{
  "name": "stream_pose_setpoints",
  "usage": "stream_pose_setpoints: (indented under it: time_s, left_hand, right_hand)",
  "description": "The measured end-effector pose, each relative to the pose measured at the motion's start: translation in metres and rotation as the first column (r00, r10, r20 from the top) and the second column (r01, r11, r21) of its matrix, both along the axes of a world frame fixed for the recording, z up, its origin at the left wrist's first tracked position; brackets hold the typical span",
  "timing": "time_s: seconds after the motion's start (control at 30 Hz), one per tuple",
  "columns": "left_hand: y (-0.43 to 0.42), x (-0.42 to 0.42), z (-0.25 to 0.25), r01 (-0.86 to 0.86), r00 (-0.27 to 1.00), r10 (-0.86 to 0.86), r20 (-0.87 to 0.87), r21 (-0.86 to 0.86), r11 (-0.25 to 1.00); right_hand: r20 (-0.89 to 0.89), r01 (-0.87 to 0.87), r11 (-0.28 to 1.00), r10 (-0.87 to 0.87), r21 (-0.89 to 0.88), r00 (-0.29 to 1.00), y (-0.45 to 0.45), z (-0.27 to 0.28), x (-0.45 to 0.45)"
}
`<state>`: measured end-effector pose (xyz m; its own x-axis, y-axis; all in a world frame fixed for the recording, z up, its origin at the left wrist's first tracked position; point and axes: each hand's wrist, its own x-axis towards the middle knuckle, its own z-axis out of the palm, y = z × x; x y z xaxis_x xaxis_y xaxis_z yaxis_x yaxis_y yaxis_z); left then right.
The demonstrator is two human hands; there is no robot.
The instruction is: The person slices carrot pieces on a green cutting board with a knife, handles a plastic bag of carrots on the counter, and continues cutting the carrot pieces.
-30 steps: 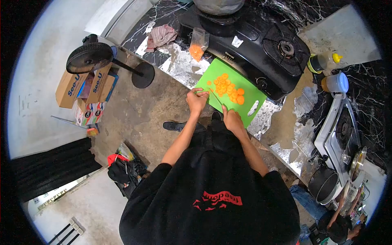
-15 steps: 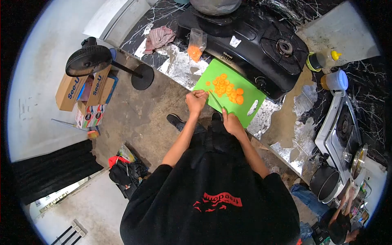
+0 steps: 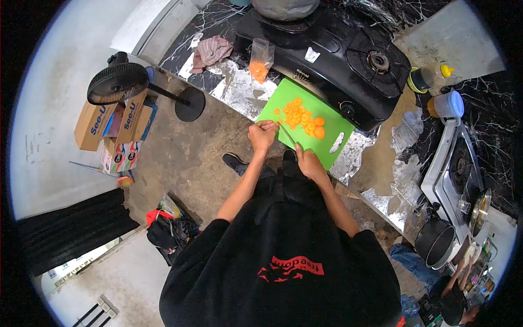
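Note:
A green cutting board (image 3: 330,158) lies at the counter edge, with sliced carrots (image 3: 301,116) heaped over its middle. My left hand (image 3: 262,135) is closed at the board's near left edge, its fingers pinching a small carrot piece (image 3: 280,121), mostly hidden by the fingertips. My right hand (image 3: 309,163) is wrapped round the handle of a knife (image 3: 287,134). Its blade points towards the left fingertips and lies low over the board. Behind the board, a clear plastic bag (image 3: 261,61) holds more orange carrot.
A black gas stove (image 3: 327,68) stands right behind the board. To the left are a crumpled cloth (image 3: 212,52) and a standing fan (image 3: 118,82). On the right are a lidded tub (image 3: 449,104), a second stove (image 3: 456,169) and a black pan (image 3: 435,242). Another person (image 3: 453,300) is at lower right.
Both hands, the knife and the carrots stay almost in place. The view has shifted very slightly. At lower right, the other person's arms have moved a little.

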<state>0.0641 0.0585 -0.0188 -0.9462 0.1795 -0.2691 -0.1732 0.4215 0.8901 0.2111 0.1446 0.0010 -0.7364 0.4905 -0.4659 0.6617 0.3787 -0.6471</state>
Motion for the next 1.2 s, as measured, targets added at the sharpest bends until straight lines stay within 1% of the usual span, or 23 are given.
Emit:
stream_pose_setpoints:
  time_s: [0.03,0.07,0.13,0.23,0.47,0.67,0.77,0.83,0.87,0.93,0.97,1.03,1.13,1.2]
  left_hand:
    - [0.0,0.0,0.0,0.001,1.0,-0.001,0.003,-0.007,1.0]
    - [-0.001,-0.001,0.0,0.001,1.0,-0.001,0.001,-0.007,1.0]
    - [-0.002,-0.002,-0.005,0.008,1.0,-0.008,0.011,0.012,1.0]
    - [-0.003,-0.003,-0.007,0.018,1.0,-0.018,0.012,0.04,0.999]
    - [-0.004,-0.004,-0.006,0.027,0.999,-0.027,0.02,0.013,1.0]
    - [-0.004,-0.003,-0.004,0.029,0.999,-0.03,0.027,0.052,0.998]
    - [-0.002,-0.002,0.002,0.013,0.998,-0.015,0.059,0.044,0.999]
    - [-0.003,-0.002,-0.001,0.012,0.998,-0.015,0.056,0.051,0.999]
    - [-0.003,-0.003,-0.002,0.011,0.998,-0.014,0.056,0.051,0.999]
    - [-0.003,-0.003,-0.006,0.025,1.0,-0.025,0.008,0.045,0.999]
    - [-0.003,-0.003,-0.007,0.022,1.0,-0.023,0.008,0.046,0.999]
    - [-0.003,-0.003,-0.004,0.014,1.0,-0.015,0.027,0.025,1.0]
    - [-0.004,-0.003,-0.001,0.016,1.0,-0.016,0.023,0.005,1.0]
    - [-0.004,-0.003,-0.001,0.018,1.0,-0.018,0.018,0.001,1.0]
  right_hand:
    - [-0.087,0.006,0.996,0.003,0.094,0.996,-0.002,-0.001,0.0]
    - [-0.089,0.006,0.996,0.003,0.094,0.996,-0.002,-0.003,0.0]
    - [-0.003,0.035,0.999,-0.035,0.029,0.999,-0.001,0.01,-0.003]
    - [-0.001,0.015,1.0,-0.015,-0.007,1.0,0.0,0.013,-0.003]
    - [0.018,0.026,0.999,-0.027,0.036,0.999,-0.004,0.003,-0.003]
    - [0.037,0.035,0.999,-0.036,0.029,0.999,-0.005,0.0,-0.005]
    - [0.03,0.018,0.997,-0.02,0.075,0.999,-0.005,-0.005,-0.005]
    - [0.117,-0.007,0.996,-0.004,0.087,0.993,-0.004,0.009,-0.007]
    - [0.117,-0.008,0.996,-0.003,0.087,0.993,-0.005,0.009,-0.008]
    - [0.044,-0.006,0.984,-0.001,0.176,0.999,-0.009,0.013,-0.008]
    - [0.044,-0.008,0.984,0.001,0.176,0.999,-0.01,0.015,-0.009]
    - [0.149,-0.061,0.972,0.027,0.229,0.988,-0.011,0.028,-0.012]
    - [0.142,-0.119,0.956,0.083,0.269,0.986,-0.01,0.027,-0.012]
    - [0.148,-0.127,0.944,0.084,0.304,0.985,-0.01,0.024,-0.012]
